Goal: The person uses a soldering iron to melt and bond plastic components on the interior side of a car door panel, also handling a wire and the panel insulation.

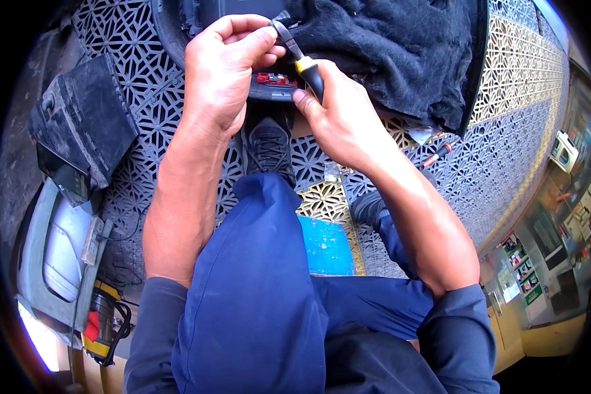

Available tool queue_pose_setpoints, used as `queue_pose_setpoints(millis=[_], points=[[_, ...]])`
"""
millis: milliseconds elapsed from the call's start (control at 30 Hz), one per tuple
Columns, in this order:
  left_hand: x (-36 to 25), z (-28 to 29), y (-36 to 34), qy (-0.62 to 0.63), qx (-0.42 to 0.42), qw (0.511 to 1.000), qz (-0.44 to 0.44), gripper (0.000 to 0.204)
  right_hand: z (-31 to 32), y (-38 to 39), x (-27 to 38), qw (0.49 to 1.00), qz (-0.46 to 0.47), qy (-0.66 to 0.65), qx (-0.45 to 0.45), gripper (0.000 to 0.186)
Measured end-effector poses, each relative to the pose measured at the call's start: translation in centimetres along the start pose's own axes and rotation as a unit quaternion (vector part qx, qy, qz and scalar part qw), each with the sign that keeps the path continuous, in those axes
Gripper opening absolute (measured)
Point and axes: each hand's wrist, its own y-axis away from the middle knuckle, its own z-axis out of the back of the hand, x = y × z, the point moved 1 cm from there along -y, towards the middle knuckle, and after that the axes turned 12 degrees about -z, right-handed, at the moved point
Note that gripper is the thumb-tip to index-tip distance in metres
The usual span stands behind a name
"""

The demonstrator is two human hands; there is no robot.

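In my right hand is a hand tool with a black and yellow handle and a grey, curved metal head; its exact kind is not plain. The fingers wrap the handle, and the tool points up and left. My left hand is closed, thumb and fingers pinched at the tool's tip; whatever small thing they hold is hidden. Just below the hands lies a small red part on the curved rim of a dark plastic piece. Black fuzzy lining spreads to the right of the tool.
Patterned plastic floor tiles surround my feet. A screwdriver lies at right, near a blue board. To the left stand a dark angular panel, a phone-like black slab and a yellow-black power tool.
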Motion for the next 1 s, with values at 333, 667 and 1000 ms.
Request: queue_pose_setpoints(millis=[333,667,1000], points=[[0.7,0.2,0.6,0.013,0.032,0.999,-0.002,0.033,1.2,-0.4,-0.4,0.997,0.0,-0.047,0.055,0.03],[0.0,-0.5,-0.8,-0.257,0.027,0.964,-0.055,0.021,-2.4,10.0,-12.1,0.997,0.005,0.022,-0.067,0.047],[2.9,-3.4,-3.7,-0.612,0.021,0.776,-0.151,0.05,-10.8,17.5,-20.0,0.975,-0.191,0.111,0.031,0.057]])
